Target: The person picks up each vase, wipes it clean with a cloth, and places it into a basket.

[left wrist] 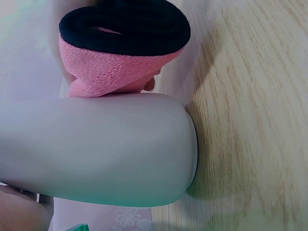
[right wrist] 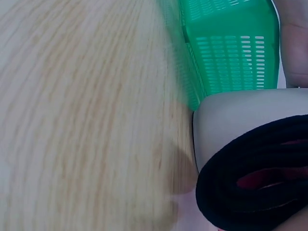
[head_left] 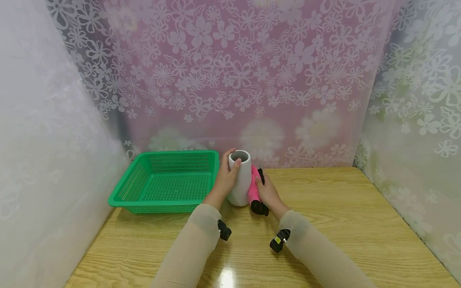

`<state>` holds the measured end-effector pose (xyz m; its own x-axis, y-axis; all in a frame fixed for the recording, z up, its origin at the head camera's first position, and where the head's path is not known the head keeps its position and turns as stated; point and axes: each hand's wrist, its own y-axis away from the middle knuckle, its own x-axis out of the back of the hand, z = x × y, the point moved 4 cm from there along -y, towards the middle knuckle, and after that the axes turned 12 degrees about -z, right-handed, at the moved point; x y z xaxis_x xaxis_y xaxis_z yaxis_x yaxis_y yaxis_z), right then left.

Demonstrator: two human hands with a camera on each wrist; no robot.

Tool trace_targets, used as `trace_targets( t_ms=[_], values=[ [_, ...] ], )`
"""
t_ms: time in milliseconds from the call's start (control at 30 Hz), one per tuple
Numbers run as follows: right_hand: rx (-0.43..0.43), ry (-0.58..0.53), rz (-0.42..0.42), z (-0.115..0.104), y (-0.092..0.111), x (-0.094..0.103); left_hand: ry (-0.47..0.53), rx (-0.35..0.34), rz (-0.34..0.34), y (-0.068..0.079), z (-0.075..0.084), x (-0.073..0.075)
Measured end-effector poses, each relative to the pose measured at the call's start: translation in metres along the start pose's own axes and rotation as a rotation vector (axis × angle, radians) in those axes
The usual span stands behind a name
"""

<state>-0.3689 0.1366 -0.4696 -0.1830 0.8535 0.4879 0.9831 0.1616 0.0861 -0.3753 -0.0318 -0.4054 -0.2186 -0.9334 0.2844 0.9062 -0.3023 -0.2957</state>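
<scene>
A tall white vase (head_left: 240,186) stands upright on the wooden table, its round mouth facing up. My left hand (head_left: 224,179) grips it near the top, thumb at the front of the rim. Against the vase's right side, my right hand (head_left: 269,196) holds a rolled pink cloth (head_left: 253,188) with black ends. The left wrist view shows the pink fabric (left wrist: 110,70) touching the vase wall (left wrist: 106,149), and the base right at the tabletop. Up close in the right wrist view, the roll's black end (right wrist: 216,192) shows folded layers and partly covers the vase.
Just left of the vase sits a green perforated plastic basket (head_left: 162,208), its inside bare. Flower-patterned curtains (head_left: 237,80) hang behind the table (head_left: 324,208) and on both sides. A black wrist camera (head_left: 224,231) is strapped at the left sleeve, another (head_left: 279,241) at the right.
</scene>
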Motion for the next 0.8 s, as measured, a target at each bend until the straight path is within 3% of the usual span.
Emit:
trace_targets(
  t_ms=[800],
  values=[
    [-0.157,-0.054,-0.169,0.0095,0.0004,-0.0005,-0.007,-0.028,0.000,-0.0004,0.0005,0.0005]
  ],
)
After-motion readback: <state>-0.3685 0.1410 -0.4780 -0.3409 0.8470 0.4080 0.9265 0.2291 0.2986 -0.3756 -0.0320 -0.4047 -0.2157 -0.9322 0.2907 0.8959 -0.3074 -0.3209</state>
